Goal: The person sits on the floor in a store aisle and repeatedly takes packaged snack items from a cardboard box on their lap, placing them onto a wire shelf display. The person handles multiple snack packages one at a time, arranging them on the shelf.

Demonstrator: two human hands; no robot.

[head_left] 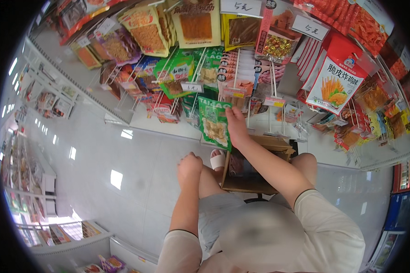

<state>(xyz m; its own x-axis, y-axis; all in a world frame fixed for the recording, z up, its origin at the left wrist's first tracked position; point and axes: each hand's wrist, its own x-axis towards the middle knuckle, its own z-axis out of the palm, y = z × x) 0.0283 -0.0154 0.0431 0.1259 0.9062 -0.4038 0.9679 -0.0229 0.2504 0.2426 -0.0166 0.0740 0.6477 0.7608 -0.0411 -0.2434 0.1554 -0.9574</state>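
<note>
A green snack packet (pixel 214 123) with a clear window showing pale food hangs upright in my right hand (pixel 237 127), which pinches its right edge. The packet is in front of the lower hooks of the snack rack, close to other green packets (pixel 209 73). My left hand (pixel 190 166) is curled into a loose fist above my knee, away from the rack, with nothing seen in it. Between my legs stands an open cardboard box (pixel 243 184); my right forearm crosses over it, and its contents are dark and hard to make out.
Metal hooks (pixel 236 75) with price tags jut out from the rack, carrying several rows of packets. A red snack packet (pixel 335 84) sticks out at the right. Tiled floor (pixel 136 182) stretches to the left, with further shelves (pixel 32 168) beyond it.
</note>
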